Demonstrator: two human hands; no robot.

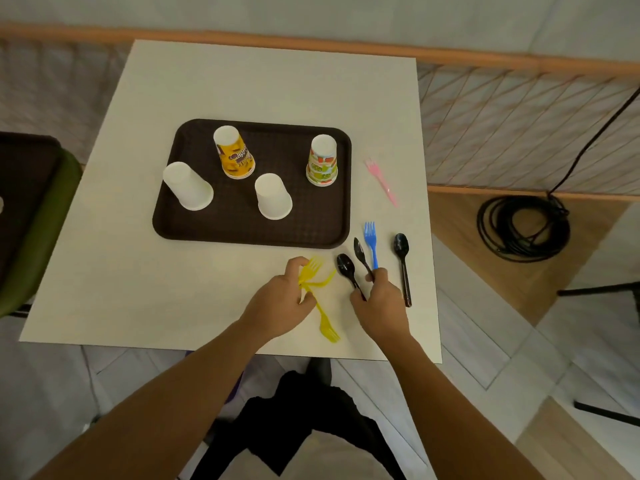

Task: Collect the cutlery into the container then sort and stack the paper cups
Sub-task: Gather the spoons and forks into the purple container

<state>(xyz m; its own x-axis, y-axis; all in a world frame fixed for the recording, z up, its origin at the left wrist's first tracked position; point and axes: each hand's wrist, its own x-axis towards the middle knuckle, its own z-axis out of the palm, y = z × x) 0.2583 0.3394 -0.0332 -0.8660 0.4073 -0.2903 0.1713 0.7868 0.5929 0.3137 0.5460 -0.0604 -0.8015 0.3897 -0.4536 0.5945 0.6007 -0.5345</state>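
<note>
My left hand (280, 306) grips several yellow plastic forks (313, 275) near the table's front edge; one yellow fork (329, 329) sticks out below the hand. My right hand (379, 303) pinches a black knife (360, 252) and a blue fork (370, 242), with a black spoon (346, 266) against its palm side. Another black spoon (402, 258) lies just right of that hand. A pink fork (381, 180) lies right of the brown tray (180, 226). On the tray stand upside down two white cups (188, 187) (273, 197), a yellow printed cup stack (235, 154) and a green printed cup stack (322, 161).
The white table (270, 81) ends just behind my hands. A green chair (31, 230) stands at the left. A coiled black cable (523, 230) lies on the floor at the right, beside a wooden railing (519, 64).
</note>
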